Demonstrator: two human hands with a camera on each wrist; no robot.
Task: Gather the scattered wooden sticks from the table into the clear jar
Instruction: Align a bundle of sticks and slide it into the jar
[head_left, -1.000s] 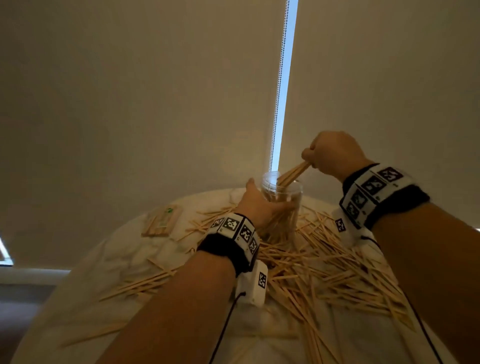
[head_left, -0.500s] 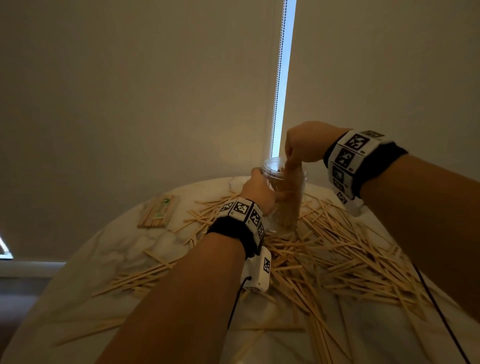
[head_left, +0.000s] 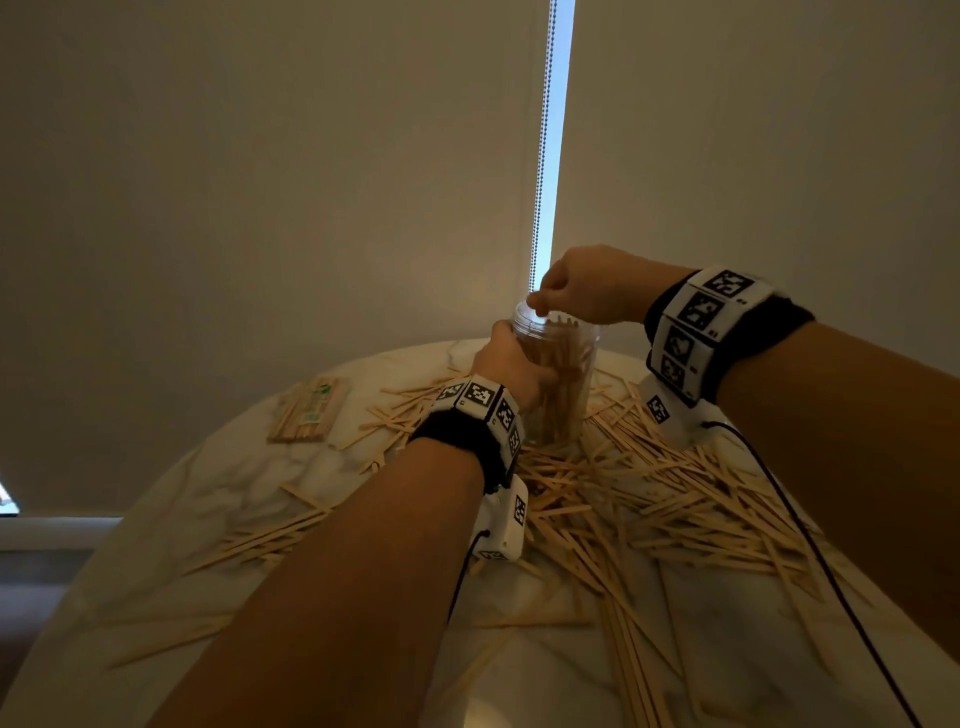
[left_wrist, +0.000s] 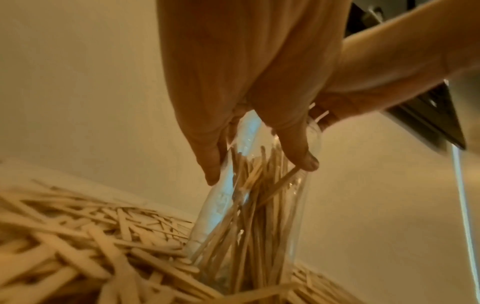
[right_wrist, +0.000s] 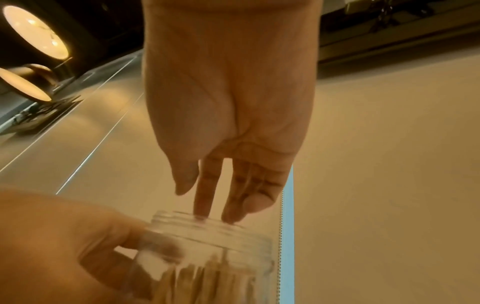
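Note:
A clear jar (head_left: 563, 384) stands upright at the far middle of the round table, packed with upright wooden sticks (left_wrist: 249, 205). My left hand (head_left: 511, 364) grips the jar's side, fingers and thumb wrapped round the wall (left_wrist: 262, 168). My right hand (head_left: 576, 296) hovers over the jar's mouth (right_wrist: 207, 226) with straight fingers pointing down at the rim, holding nothing. Several loose sticks (head_left: 649, 493) lie heaped on the table (head_left: 218, 488) around and in front of the jar.
A bundled pack of sticks (head_left: 309, 410) lies at the far left of the marble table. More loose sticks (head_left: 260, 540) spread to the left and front. A blind with a bright gap and bead chain (head_left: 550, 156) hangs behind. Cables run from both wrist cameras.
My right hand brought a bunch of sticks down into the jar and let them go; its fingers now stand empty above the rim. My left hand kept its hold on the jar.

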